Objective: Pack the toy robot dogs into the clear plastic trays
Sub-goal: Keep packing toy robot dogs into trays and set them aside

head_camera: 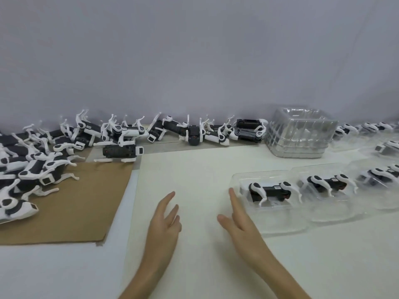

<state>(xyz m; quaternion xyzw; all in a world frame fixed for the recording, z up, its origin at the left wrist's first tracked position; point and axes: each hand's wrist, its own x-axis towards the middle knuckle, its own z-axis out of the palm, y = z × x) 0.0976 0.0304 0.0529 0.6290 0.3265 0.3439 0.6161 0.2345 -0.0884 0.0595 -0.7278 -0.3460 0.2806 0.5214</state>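
- Both bare forearms reached in from the bottom edge over the white table [194, 169], palms down.
- On my feed the left hand [165, 221] sat well to the left of the nearest tray [280, 223]. Its fingers were straight and a little spread, gripping nothing. I could not tell whether it touched the table.
- The right hand [239, 223] was just beside that tray, fingers straight, thumb splayed out, nothing held. Its index fingertip [232, 192] lay at the tray's left rim, but I could not make out whether it met the plastic.
- Inside the nearest tray one toy robot dog [269, 190] lay on its side, black body and white legs, feet toward me.
- Just right of that tray a second tray [330, 212] held another dog [326, 183]. More filled trays [384, 147] ran on to the right and behind.
- Behind the nearest tray, by the wall, stood a stack of empty trays [300, 134].
- Far to the tray's left, a heap of loose dogs [32, 165] spilled onto a brown cardboard sheet [82, 208].
- A row of loose dogs [194, 130] lined the wall behind and left of the tray.
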